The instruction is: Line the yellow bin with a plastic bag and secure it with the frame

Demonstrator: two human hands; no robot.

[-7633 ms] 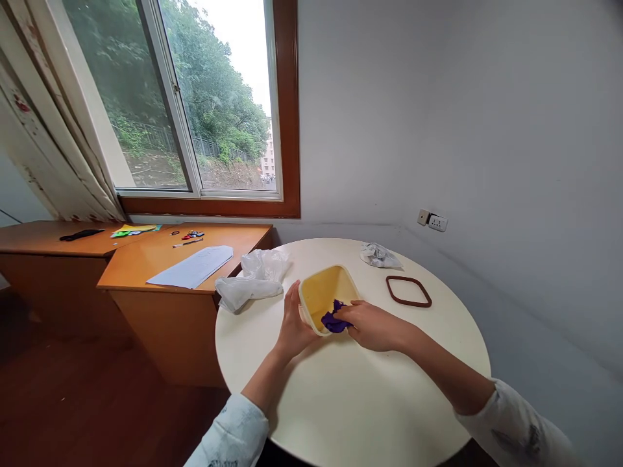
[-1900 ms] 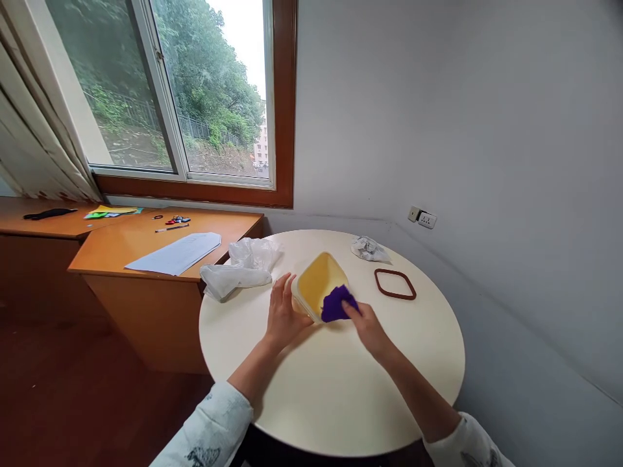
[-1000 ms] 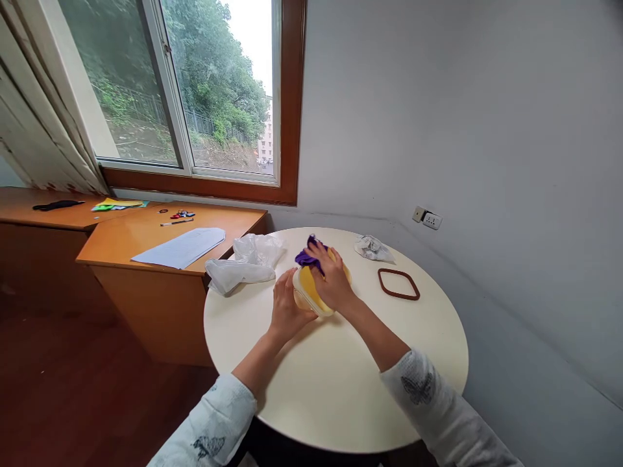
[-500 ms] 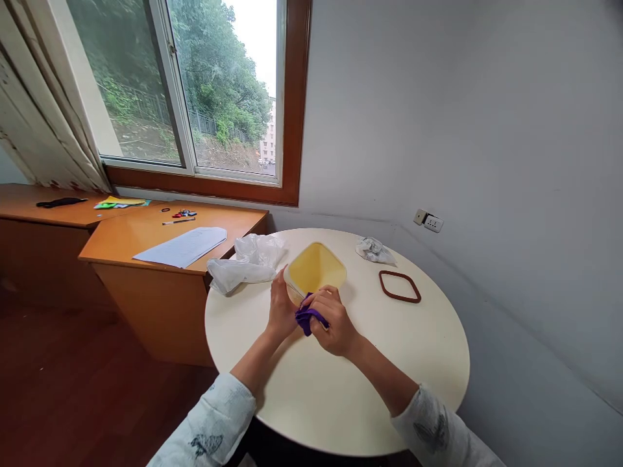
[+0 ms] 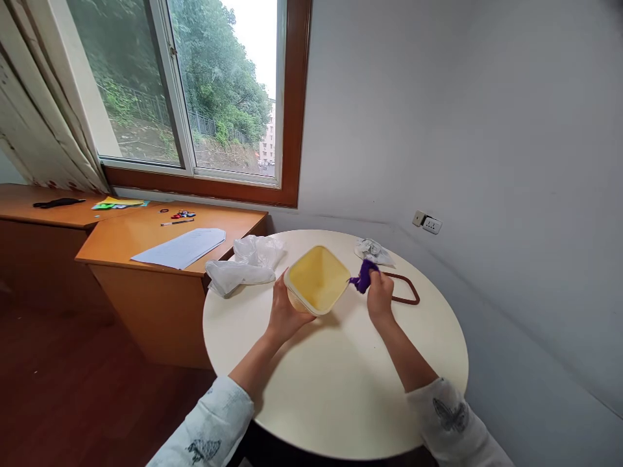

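Tilted so that its open top faces me, a square yellow plastic container is gripped by my left hand at its left side and lower corner. My right hand is closed on a bunched purple cloth, just off the container's right corner. Part of the cloth is hidden in my fingers. Behind my right hand lies a brown rounded-square ring on the round cream table; the hand covers its left side.
A clear plastic bag lies at the table's left back edge, and a crumpled whitish bag at the right back. A wooden desk with papers and a pen adjoins on the left. A wall stands behind.
My right hand has moved right with the purple cloth, away from the container's near lower corner. My left hand still grips the container, which is now turned slightly more toward me.
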